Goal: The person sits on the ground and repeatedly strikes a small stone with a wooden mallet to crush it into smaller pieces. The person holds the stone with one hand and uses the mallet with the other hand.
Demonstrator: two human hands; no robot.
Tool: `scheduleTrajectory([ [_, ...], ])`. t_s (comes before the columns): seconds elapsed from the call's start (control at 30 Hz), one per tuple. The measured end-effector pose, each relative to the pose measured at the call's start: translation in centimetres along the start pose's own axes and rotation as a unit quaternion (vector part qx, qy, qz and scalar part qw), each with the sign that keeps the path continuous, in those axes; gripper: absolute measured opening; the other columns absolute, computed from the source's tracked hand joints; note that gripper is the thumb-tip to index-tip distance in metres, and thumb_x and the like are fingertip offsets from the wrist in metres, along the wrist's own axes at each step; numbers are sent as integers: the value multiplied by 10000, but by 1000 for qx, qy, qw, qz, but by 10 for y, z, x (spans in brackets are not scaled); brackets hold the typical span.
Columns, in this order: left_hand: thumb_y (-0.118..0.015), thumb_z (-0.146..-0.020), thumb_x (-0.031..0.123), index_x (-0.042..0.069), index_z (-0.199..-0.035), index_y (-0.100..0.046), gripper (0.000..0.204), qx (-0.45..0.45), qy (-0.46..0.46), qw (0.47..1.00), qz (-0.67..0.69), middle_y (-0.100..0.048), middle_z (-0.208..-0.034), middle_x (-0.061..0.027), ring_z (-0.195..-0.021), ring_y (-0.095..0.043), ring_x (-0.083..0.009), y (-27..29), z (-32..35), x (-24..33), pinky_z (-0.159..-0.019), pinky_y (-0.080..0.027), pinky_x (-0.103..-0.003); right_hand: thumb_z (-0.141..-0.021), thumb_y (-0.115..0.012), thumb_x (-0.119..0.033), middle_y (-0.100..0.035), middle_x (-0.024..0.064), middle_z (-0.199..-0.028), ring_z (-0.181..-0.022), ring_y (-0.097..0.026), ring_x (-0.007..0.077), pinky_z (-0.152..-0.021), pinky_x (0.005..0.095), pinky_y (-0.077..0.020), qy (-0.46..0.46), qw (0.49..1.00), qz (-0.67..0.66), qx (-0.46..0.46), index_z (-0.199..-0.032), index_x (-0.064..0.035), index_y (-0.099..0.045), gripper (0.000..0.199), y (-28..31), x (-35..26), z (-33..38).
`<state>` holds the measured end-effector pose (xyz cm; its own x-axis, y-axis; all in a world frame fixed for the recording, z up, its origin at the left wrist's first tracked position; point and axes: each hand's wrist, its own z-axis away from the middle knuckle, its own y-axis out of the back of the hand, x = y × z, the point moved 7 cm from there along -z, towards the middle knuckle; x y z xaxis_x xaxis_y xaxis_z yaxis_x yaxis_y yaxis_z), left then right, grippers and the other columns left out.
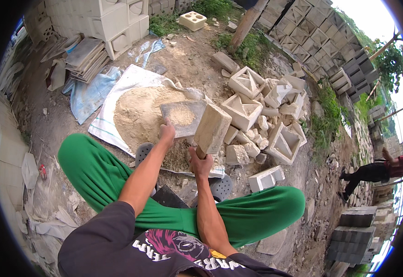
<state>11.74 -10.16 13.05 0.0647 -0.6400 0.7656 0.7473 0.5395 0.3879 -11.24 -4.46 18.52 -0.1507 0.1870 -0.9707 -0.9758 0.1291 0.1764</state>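
My left hand [166, 133] grips the near left edge of a flat grey slab [168, 110]. A small heap of pale crumbs [182, 116] lies on the slab. My right hand [201, 163] is closed round the short handle of a mallet with a thick, blocky, dusty head [213, 129]. The mallet head is raised at the slab's right side and hides part of it. Beyond my left hand, a mound of tan powder [134, 110] rests on a spread white woven sack [101, 123].
Broken cream blocks [242, 113] and rubble are piled to the right. Stacked blocks [111, 23] and boards [84, 57] stand at the far left. A wooden post [246, 27] rises at the back. Another person [380, 171] is at the far right near grey blocks [352, 240].
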Motion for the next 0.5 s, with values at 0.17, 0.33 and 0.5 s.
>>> scheduleTrajectory([
  [0.17,-419,-1048,496,-121,-1256,-545,664,0,2,997,72,-620,-1229,-308,-1103,-634,-416,17,-51,-2,-881,-519,-490,-757,-810,-277,-682,132,-673,-615,-677,236,-608,385,-524,111,986,127,10,-880,30,-698,349,-22,-7,23],
  [0.33,-549,-1029,371,-56,-1202,-583,462,-48,80,974,206,-652,-1120,-213,-929,-680,-319,7,-32,8,-697,-600,-477,-737,-767,-379,-708,266,-840,-803,-716,404,-722,453,-551,29,981,190,-38,-966,14,-725,456,-15,7,23],
  [0.5,-539,-1036,355,8,-1231,-579,400,-101,85,968,213,-655,-1090,-143,-876,-686,-258,17,-44,-3,-644,-593,-437,-733,-770,-361,-703,251,-771,-774,-721,412,-700,464,-551,-10,978,198,-60,-865,28,-720,414,-29,-1,26],
])
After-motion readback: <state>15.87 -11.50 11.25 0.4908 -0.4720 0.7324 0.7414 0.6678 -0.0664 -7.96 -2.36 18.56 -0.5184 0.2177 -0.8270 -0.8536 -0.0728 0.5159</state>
